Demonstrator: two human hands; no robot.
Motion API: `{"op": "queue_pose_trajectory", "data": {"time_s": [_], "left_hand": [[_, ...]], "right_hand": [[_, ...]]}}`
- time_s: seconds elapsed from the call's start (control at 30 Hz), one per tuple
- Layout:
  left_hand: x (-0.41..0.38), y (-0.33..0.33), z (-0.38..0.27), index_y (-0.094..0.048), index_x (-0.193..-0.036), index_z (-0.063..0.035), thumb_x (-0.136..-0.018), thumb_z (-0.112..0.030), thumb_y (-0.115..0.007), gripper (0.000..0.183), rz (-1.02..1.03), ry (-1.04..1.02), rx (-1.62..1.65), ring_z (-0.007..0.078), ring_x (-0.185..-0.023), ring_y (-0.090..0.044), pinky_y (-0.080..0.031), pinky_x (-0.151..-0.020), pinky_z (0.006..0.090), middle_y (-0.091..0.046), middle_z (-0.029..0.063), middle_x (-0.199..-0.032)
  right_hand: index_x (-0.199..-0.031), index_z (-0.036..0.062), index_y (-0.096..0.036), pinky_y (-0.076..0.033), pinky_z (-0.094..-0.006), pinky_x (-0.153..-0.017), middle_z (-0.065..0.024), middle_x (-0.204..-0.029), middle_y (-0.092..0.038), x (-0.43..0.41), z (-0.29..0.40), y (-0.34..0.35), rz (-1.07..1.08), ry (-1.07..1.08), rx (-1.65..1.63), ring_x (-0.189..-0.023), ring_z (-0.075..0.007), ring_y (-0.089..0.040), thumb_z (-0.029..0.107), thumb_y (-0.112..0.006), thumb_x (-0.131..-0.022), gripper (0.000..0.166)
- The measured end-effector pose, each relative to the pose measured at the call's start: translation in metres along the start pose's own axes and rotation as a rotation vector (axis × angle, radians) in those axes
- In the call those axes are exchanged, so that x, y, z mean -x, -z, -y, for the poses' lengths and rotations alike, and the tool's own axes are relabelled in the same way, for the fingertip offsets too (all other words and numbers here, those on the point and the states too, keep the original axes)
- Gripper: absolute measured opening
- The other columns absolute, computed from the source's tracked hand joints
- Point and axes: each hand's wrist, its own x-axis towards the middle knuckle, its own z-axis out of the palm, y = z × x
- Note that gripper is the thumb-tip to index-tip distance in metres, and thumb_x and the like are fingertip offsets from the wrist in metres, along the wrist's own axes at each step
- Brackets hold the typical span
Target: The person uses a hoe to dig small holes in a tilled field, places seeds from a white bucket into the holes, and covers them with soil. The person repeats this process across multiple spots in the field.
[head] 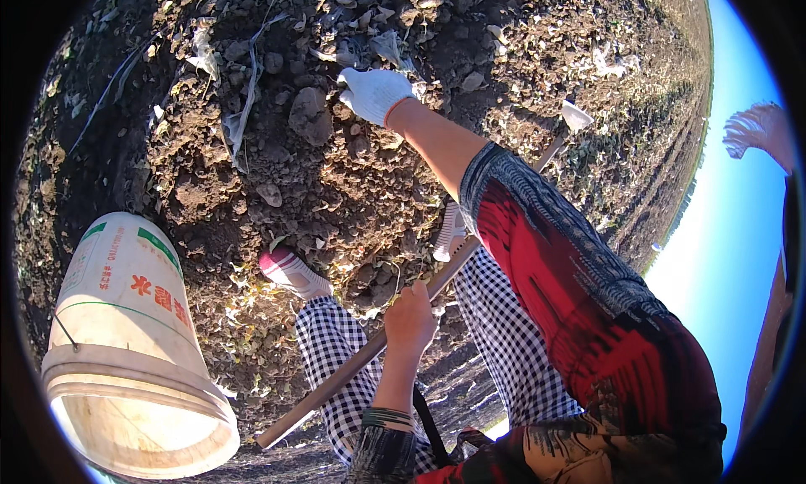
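Note:
My left hand is bare and closed around a long wooden handle. The handle slants from the lower left, across my legs and behind my right forearm. A pale, flat blade-like head shows at its far end. My right hand, in a white knit glove with an orange cuff, reaches down to the soil with its fingers curled. Whether anything is inside them is hidden. Beside that glove are a large clod or stone and a torn scrap of plastic film.
At the left is a white plastic bucket bearing writing, its mouth towards me. Strips of film and dry leaves litter the lumpy soil. My shoes are close below. A blurred, pinkish fringed thing shows at the right edge.

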Motion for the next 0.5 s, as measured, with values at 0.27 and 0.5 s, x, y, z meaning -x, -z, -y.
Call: {"op": "queue_pose_trajectory", "data": {"time_s": [0.27, 0.5], "left_hand": [[0.002, -0.005, 0.002, -0.045, -0.099, -0.0041, -0.087, -0.008, -0.051, 0.014, -0.038, -0.02, 0.047, 0.0372, -0.071, -0.063, -0.05, -0.06, 0.0488, -0.057, 0.0168, -0.082], [-0.001, -0.002, -0.001, -0.047, -0.099, -0.0044, -0.082, -0.005, -0.058, 0.021, 0.002, -0.02, 0.008, 0.0337, -0.073, -0.064, -0.052, -0.061, 0.045, -0.057, 0.0162, -0.083]], "right_hand": [[-0.106, 0.012, -0.058, -0.053, -0.043, -0.066, -0.012, -0.081, -0.067, 0.079, -0.033, -0.027, 0.033, 0.012, -0.472, -0.074, -0.0321, -0.067, 0.03, -0.051, -0.095, 0.022], [-0.105, 0.0087, -0.058, -0.053, -0.0451, -0.068, -0.0157, -0.082, -0.067, 0.057, -0.079, -0.023, -0.077, -0.006, -0.222, -0.077, -0.0362, -0.066, 0.035, -0.053, -0.095, 0.029]]}}
